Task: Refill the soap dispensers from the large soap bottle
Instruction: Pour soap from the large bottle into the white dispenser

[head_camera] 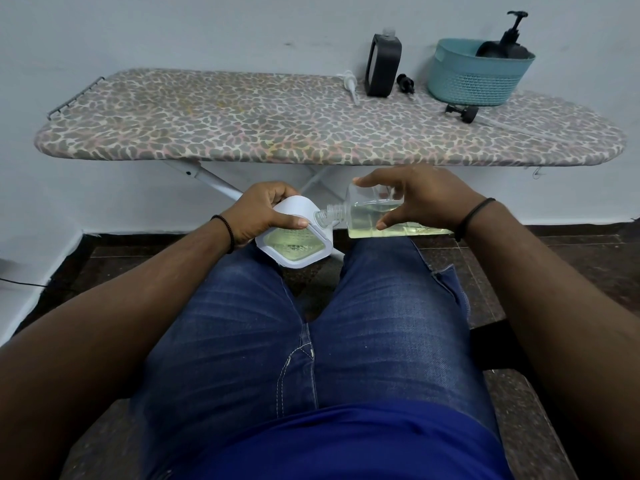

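Right hand [419, 199] grips a clear soap bottle [377, 216] tipped sideways above the lap, neck touching the white dispenser [294, 237] clasped by the left hand [266, 211]. If the neck slips off the opening, soap likely spills onto the jeans [311, 341].

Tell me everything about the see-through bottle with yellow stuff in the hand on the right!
The clear square plastic bottle lies tipped on its side above the person's lap, its threaded neck open with no cap and pointing left. Pale yellow-green liquid pools along its lower side, filling it only partly. The right hand grips it, fingers over the top and thumb underneath. Its mouth meets the white square soap dispenser, which the left hand holds. Whether liquid is flowing cannot be seen.
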